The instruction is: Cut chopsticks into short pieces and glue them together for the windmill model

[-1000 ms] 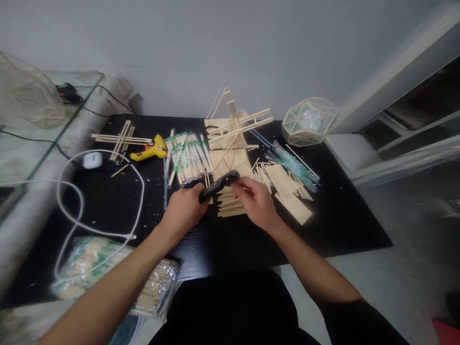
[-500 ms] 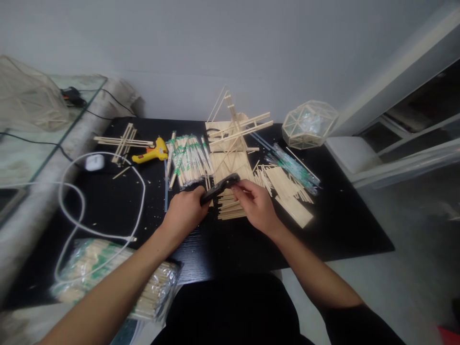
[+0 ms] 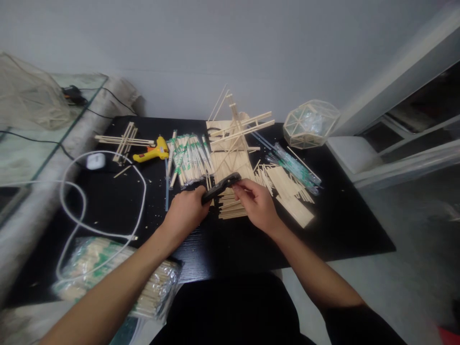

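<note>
Wrapped in my left hand [image 3: 187, 209] is a black hand tool [image 3: 220, 186] with a long grip and a narrower head, possibly pliers; its exact kind is unclear. The tool slants up and right over the bamboo sticks. At its far end the thumb and fingers of my right hand [image 3: 259, 205] are pinched together; whatever sits between them is too small to make out. Below and behind both hands lie loose bamboo sticks [image 3: 232, 209] in a row. Past them a frame of glued sticks [image 3: 242, 128] stands on a wooden board [image 3: 247, 165].
Left of the hands are a yellow glue gun [image 3: 155, 151], wrapped chopsticks [image 3: 189, 160] and a white cable [image 3: 143, 201]. A plastic bag of sticks [image 3: 154, 292] lies by my left forearm. On the right are thin wood strips [image 3: 294, 211] and a faceted stick model [image 3: 311, 125].
Almost nothing differs. The whole view has shifted very slightly, while both hands keep the same hold at the black tool.
</note>
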A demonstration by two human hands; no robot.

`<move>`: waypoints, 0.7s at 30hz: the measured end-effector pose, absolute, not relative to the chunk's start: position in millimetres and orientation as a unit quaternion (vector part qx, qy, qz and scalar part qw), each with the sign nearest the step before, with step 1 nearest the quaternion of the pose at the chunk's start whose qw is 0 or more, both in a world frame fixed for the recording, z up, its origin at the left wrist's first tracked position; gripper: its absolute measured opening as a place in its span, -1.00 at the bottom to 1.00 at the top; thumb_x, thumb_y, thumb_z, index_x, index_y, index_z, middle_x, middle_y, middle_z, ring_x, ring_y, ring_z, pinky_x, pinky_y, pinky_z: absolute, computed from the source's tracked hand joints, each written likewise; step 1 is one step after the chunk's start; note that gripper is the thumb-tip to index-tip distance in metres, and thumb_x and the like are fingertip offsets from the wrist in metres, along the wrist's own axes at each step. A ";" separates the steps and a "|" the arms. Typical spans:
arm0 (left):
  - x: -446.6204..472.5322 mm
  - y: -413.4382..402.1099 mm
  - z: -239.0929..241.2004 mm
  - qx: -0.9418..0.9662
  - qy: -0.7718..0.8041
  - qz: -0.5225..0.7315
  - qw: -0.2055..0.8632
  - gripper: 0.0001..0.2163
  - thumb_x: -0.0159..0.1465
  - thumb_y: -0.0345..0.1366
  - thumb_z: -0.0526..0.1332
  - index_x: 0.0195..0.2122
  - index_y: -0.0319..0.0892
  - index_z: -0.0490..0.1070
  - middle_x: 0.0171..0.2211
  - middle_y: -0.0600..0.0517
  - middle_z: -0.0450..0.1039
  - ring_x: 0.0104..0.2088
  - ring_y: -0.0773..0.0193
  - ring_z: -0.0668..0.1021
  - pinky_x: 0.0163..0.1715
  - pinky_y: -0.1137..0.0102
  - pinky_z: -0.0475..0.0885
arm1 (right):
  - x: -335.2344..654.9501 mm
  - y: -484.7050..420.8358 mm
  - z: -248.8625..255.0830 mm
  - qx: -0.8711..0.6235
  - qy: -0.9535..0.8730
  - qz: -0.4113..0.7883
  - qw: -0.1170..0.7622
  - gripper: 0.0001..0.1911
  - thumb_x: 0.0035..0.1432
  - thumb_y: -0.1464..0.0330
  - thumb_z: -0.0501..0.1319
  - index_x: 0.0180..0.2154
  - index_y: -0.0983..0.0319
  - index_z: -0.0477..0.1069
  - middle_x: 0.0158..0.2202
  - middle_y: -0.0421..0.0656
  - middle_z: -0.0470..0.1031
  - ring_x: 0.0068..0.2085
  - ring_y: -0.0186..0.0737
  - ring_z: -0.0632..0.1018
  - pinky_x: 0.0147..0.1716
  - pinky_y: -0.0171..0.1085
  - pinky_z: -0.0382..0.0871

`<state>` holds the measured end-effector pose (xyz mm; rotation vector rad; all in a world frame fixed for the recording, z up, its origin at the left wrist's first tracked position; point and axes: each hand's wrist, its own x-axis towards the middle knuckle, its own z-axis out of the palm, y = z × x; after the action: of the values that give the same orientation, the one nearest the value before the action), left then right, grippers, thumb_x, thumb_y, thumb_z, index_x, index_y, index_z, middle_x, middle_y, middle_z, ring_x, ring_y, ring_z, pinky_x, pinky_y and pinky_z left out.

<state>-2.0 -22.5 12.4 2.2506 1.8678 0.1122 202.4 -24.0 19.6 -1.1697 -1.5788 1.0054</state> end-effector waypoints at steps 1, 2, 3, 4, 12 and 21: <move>-1.9 -22.3 12.3 0.764 0.635 0.038 0.108 -0.80 0.39 -0.20 0.11 -0.26 -0.18 0.45 -0.41 -0.12 0.59 -0.38 0.01 0.65 -0.42 0.27 0.30 | 202.5 -23.9 19.2 -0.475 -0.639 0.406 0.449 -0.79 0.33 0.26 0.22 -0.27 0.23 0.54 -0.48 -0.23 0.44 -0.42 -0.29 0.48 -0.40 -0.32 0.37; -2.1 -22.1 12.0 0.764 0.635 0.038 0.108 -0.80 0.39 -0.20 0.11 -0.26 -0.18 0.45 -0.41 -0.12 0.59 -0.38 0.01 0.65 -0.42 0.27 0.29 | 202.5 -23.7 18.8 -0.476 -0.639 0.405 0.449 -0.79 0.33 0.25 0.22 -0.27 0.23 0.54 -0.48 -0.23 0.44 -0.42 -0.29 0.48 -0.41 -0.32 0.38; -2.3 -21.9 11.3 0.763 0.636 0.039 0.108 -0.80 0.39 -0.19 0.11 -0.26 -0.17 0.45 -0.42 -0.12 0.58 -0.39 0.01 0.65 -0.42 0.26 0.29 | 202.6 -23.5 18.4 -0.477 -0.640 0.403 0.448 -0.79 0.33 0.25 0.22 -0.27 0.23 0.54 -0.48 -0.23 0.44 -0.42 -0.29 0.48 -0.41 -0.32 0.38; -2.7 -21.7 10.4 0.764 0.635 0.040 0.108 -0.79 0.39 -0.19 0.11 -0.26 -0.17 0.45 -0.43 -0.12 0.58 -0.39 0.00 0.64 -0.42 0.26 0.29 | 202.6 -23.4 18.1 -0.477 -0.641 0.402 0.448 -0.79 0.33 0.25 0.22 -0.27 0.23 0.54 -0.48 -0.23 0.44 -0.42 -0.28 0.48 -0.41 -0.32 0.38; -3.4 -22.0 3.5 0.759 0.638 0.056 0.113 -0.77 0.38 -0.16 0.12 -0.28 -0.18 0.47 -0.46 -0.13 0.56 -0.43 0.01 0.62 -0.44 0.26 0.26 | 202.2 -21.9 18.6 -0.473 -0.638 0.411 0.448 -0.79 0.33 0.26 0.22 -0.24 0.24 0.56 -0.46 -0.22 0.46 -0.41 -0.30 0.48 -0.40 -0.32 0.38; -8.0 -16.8 9.4 0.726 0.630 0.178 0.210 -0.66 0.41 -0.08 0.10 -0.44 -0.13 0.42 -0.52 -0.03 0.50 -0.48 0.18 0.55 -0.42 0.33 0.26 | 204.1 -24.4 18.7 -0.472 -0.619 0.446 0.442 -0.72 0.36 0.16 0.22 -0.19 0.23 0.56 -0.46 -0.24 0.41 -0.49 -0.36 0.37 -0.48 -0.33 0.26</move>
<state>-8.0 -16.8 9.4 2.0176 1.7521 0.4947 204.1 -24.4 18.7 -1.1716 -1.5354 1.1066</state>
